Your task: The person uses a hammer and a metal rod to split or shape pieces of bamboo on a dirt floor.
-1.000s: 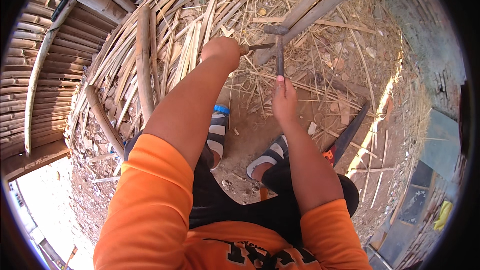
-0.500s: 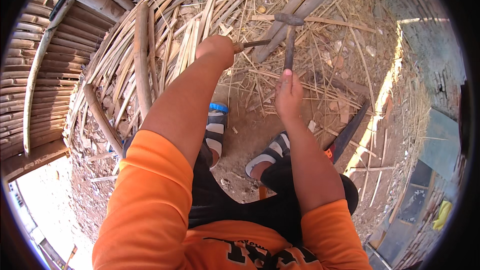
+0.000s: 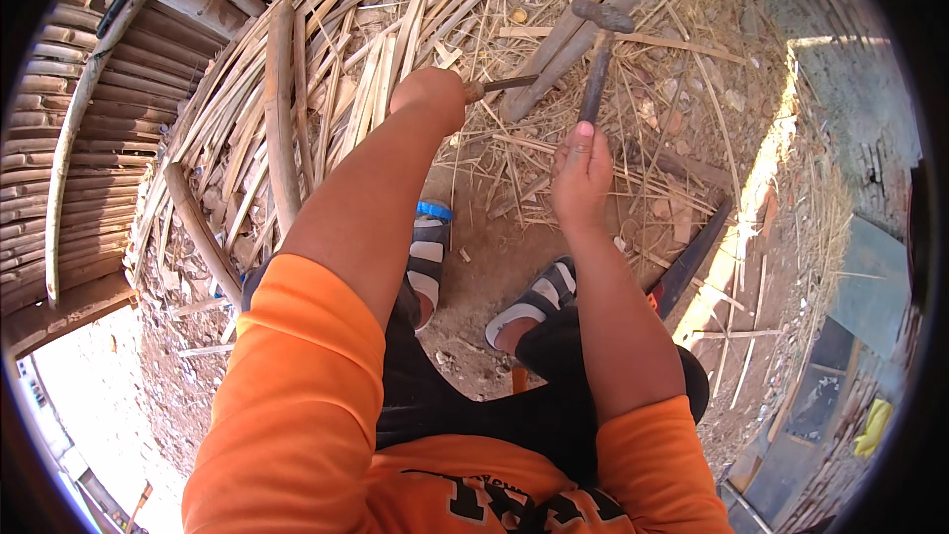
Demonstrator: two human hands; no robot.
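My left hand (image 3: 427,101) is closed around the wooden handle of a chisel (image 3: 510,82), whose narrow dark blade points right. The blade's tip meets the lower end of a split wooden or bamboo pole (image 3: 563,64); whether it has entered the pole I cannot tell. In my right hand (image 3: 583,178) is a hammer (image 3: 597,74), gripped by its handle with the thumb laid along it. The dark metal hammer head (image 3: 601,15) is raised beyond the hand, over the pole and to the right of the chisel, apart from both.
Split bamboo strips (image 3: 381,79) lie heaped at the left and far side, beside thicker poles (image 3: 280,119). A saw-like dark blade (image 3: 697,252) leans by my right knee. Bamboo slat walling (image 3: 94,148) stands at the left; a grey wall (image 3: 860,138) bounds the right.
My right hand and the hammer have moved a little to the right and away from the chisel, and the hammer has tilted. My left hand and the chisel have hardly shifted.
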